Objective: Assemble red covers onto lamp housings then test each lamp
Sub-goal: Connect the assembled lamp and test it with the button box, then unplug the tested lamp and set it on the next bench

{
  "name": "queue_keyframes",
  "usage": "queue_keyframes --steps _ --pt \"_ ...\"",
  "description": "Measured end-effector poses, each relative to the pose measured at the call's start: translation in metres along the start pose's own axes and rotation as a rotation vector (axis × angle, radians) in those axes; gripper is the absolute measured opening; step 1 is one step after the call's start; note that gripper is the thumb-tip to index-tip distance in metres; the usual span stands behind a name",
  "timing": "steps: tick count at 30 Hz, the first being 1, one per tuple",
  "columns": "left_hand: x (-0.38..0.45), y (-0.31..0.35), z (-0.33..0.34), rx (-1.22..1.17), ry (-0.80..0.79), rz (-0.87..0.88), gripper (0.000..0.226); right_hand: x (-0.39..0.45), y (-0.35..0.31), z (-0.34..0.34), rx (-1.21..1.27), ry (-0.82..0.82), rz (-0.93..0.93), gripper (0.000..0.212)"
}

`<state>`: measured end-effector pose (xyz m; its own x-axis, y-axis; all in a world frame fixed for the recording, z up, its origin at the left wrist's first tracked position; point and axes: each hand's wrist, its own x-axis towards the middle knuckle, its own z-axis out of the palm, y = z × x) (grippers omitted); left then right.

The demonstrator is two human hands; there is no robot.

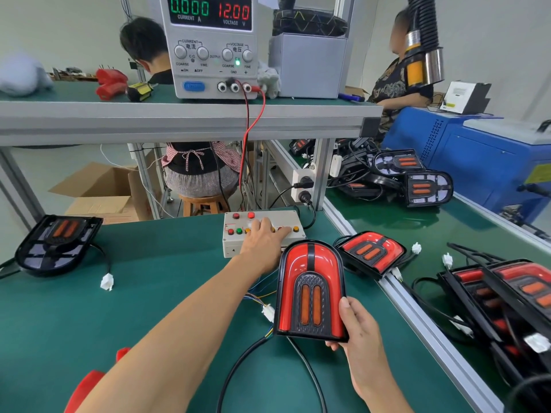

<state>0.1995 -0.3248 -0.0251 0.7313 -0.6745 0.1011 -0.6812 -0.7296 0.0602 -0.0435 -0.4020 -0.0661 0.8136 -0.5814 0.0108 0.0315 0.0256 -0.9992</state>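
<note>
Right hand [362, 326] grips covered lamp [311, 290]; left hand [264, 238] spread on button box [231, 244], apparently testing. Bare housing [55, 244] at 9 o'clock awaits cover.

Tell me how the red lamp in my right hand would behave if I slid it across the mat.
The lamp looks rigid and glossy, so probably slippery. Its black cable would likely drag behind it.

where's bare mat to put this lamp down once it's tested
The widest bare stretch of green mat lies between the uncovered housing at far left and the button box, beyond the left forearm. The near mat is crossed by the black cable. Right of the aluminium rail is crowded with finished lamps and connectors.
</note>
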Motion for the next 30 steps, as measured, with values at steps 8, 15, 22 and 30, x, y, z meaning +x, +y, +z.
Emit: queue_keyframes --steps 8,15,22,30 --pt "0.004 0.004 0.001 0.013 -0.004 -0.007 0.067 0.001 0.001 0.000 0.001 0.009 0.004 0.040" --pt "-0.021 -0.009 -0.020 -0.346 0.039 0.073 0.049 0.001 0.001 -0.003 0.014 0.048 0.007 0.038" --pt "-0.101 -0.035 -0.041 -0.512 -0.161 0.203 0.015 0.001 0.000 -0.003 0.009 0.121 0.013 0.039" --pt "-0.133 -0.036 -0.023 -0.095 -0.012 0.520 0.027 -0.005 -0.003 0.002 -0.059 0.183 0.053 0.037"
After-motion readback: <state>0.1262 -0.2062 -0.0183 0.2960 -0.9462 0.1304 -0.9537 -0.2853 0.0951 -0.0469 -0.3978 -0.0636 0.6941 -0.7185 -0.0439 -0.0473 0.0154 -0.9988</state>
